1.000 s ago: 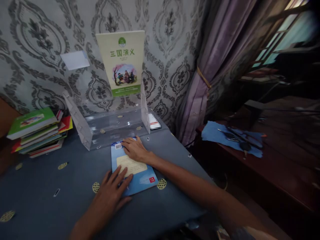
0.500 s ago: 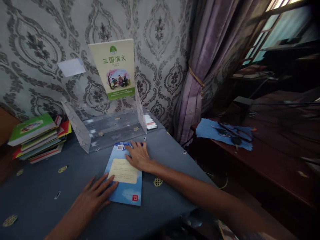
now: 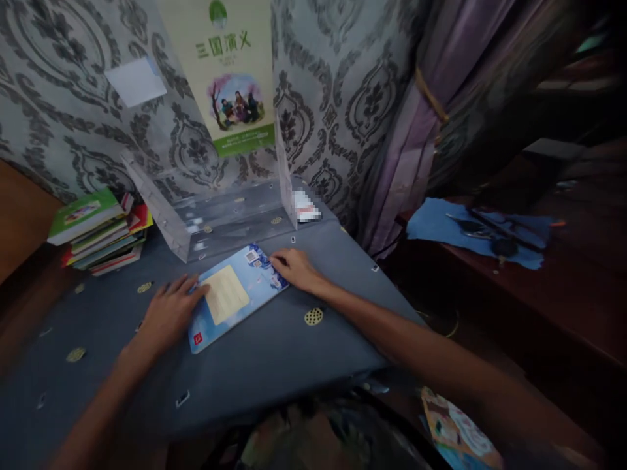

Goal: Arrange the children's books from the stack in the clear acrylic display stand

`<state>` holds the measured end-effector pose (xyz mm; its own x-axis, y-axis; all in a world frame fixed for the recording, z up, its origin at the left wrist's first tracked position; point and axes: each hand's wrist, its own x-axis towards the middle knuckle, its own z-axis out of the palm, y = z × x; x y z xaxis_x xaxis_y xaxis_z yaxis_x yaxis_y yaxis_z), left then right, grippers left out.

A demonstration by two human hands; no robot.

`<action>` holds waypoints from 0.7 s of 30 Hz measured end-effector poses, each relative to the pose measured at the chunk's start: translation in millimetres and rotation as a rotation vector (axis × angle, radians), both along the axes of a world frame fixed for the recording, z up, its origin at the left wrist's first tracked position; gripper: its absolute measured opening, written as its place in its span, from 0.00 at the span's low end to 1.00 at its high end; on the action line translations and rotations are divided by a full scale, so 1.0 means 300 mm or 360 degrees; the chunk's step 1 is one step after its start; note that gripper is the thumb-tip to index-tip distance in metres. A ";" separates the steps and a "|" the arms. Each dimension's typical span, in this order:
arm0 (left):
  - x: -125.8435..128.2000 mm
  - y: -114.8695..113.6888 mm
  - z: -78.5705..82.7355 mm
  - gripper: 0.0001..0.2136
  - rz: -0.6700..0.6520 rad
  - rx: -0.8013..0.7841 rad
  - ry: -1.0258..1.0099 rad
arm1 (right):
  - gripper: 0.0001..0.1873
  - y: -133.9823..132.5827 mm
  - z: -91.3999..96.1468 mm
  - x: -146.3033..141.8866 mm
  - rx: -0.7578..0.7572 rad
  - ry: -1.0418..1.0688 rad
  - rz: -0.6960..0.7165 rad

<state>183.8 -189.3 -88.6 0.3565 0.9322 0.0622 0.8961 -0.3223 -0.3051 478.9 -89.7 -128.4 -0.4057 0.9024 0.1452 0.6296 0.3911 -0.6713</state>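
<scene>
Book (image 3: 234,295) just before clear stand (image 3: 230,222); left hand (image 3: 169,313), right hand (image 3: 294,269) press opposite edges, fingers flat, gripping nothing.

The blue book (image 3: 235,297) had a light blue cover with a cream panel in its middle and a small red mark at one corner. The table (image 3: 274,352) was slate blue, dotted with round yellowish medallions. The wallpaper (image 3: 343,98) showed dark grey damask on pale grey. The standing book (image 3: 230,72) was pale yellow-green with green characters, a pink-blossomed tree and a green band. The curtain (image 3: 411,150) was mauve, and its cord (image 3: 431,98) gold.
</scene>
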 end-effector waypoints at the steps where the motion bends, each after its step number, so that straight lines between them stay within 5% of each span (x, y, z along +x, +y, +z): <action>1: 0.064 0.008 0.004 0.21 -0.0034 0.0005 -0.0065 | 0.16 0.008 -0.012 0.004 -0.0020 0.0084 -0.0008; 5: 0.316 0.023 -0.017 0.15 -0.0276 0.0006 -0.0338 | 0.16 0.020 -0.053 0.025 -0.0152 0.0455 0.0035; 9: 0.462 0.030 -0.054 0.17 -0.0302 0.0078 -0.0236 | 0.15 0.024 -0.079 0.049 -0.0237 0.0850 0.0137; 15: 0.484 0.045 -0.099 0.14 -0.0328 0.0307 -0.0096 | 0.16 0.017 -0.063 0.075 -0.0009 0.0891 0.0248; 21: 0.472 0.051 -0.114 0.15 -0.0447 0.0430 -0.0113 | 0.19 0.011 -0.042 0.074 -0.0074 0.0810 0.0310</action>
<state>325.4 -174.0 -122.9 0.5812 0.7456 0.3260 0.8065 -0.4745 -0.3528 501.2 -86.4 -140.9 -0.4549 0.8278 0.3284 0.1399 0.4306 -0.8916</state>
